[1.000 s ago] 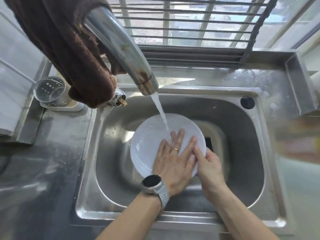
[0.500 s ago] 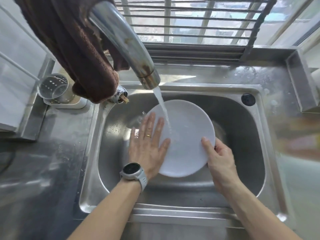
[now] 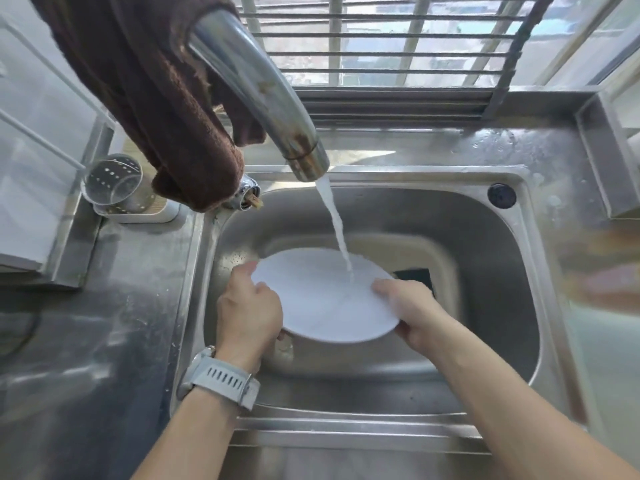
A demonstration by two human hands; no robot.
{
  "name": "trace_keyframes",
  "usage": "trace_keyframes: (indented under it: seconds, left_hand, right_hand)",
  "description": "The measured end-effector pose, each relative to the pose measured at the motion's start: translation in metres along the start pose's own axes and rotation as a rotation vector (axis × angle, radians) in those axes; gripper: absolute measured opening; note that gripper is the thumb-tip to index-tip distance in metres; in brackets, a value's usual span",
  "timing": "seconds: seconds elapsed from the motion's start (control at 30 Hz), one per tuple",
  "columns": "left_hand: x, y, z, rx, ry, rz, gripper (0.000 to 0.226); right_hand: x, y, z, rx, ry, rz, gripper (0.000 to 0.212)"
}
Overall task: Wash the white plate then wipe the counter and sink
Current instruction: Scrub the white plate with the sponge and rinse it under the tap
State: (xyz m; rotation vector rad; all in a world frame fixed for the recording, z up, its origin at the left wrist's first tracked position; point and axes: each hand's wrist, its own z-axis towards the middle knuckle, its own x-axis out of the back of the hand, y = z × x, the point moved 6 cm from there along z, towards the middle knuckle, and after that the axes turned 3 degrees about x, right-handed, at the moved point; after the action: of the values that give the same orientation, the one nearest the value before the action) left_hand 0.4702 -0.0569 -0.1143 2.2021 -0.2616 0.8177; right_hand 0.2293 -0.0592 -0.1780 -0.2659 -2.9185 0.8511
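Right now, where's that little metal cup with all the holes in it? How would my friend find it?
Start at the big steel sink and follow the tap back to the brown cloth hanging over it. Just left of the cloth's lower end, on the counter's back corner, stands the holed metal cup in a pale tray. Nothing else there is dotted with rows of small holes.

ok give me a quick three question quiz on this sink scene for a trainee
1. True or false: water from the tap is landing on the plate.
2. Which hands hold the plate? A) left only B) right only C) both
3. What hangs over the tap?

Key:
1. True; the stream hits the plate's far part, above the sink.
2. C; the left hand grips the left edge, the right hand the right edge.
3. A brown cloth.
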Motion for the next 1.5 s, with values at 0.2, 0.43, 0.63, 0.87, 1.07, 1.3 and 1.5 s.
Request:
trace_keyframes:
  seconds: [0.2, 0.43, 0.63, 0.87, 1.07, 1.3, 1.5]
  left_hand:
    - [-0.027, -0.015, -0.013, 0.047, -0.252, 0.126, 0.034]
    - [-0.052, 0.027, -0.052, 0.34, -0.587, -0.953, 0.062]
    - [-0.049, 0.02, -0.053, 0.426, -0.461, -1.104, 0.036]
    - [-0.054, 0.017, -0.062, 0.222, -0.478, -1.021, 0.031]
    - [-0.055, 0.01, -0.055, 0.204, -0.387, -1.011, 0.031]
    - [-0.056, 0.012, -0.05, 0.197, -0.326, -0.945, 0.027]
    - [-0.053, 0.01, -0.049, 0.167, -0.369, -0.945, 0.03]
  right_hand:
    - [0.032, -0.047, -0.054, 0.442, 0.176, -0.564, 0.028]
    - [-0.018, -0.045, -0.109, 1.095, 0.172, -1.159, 0.037]
    - [-0.041, -0.015, -0.126, 1.223, -0.017, -1.216, 0.056]
    - [-0.054, -0.044, -0.045, 1.063, -0.175, -1.208, 0.063]
    - [-0.063, -0.022, -0.052, 0.98, -0.126, -1.284, 0.073]
    - [-0.055, -0.037, -0.024, 0.88, -0.016, -1.197, 0.067]
    - [-0.068, -0.052, -0.023, 0.993, -0.098, -1.241, 0.067]
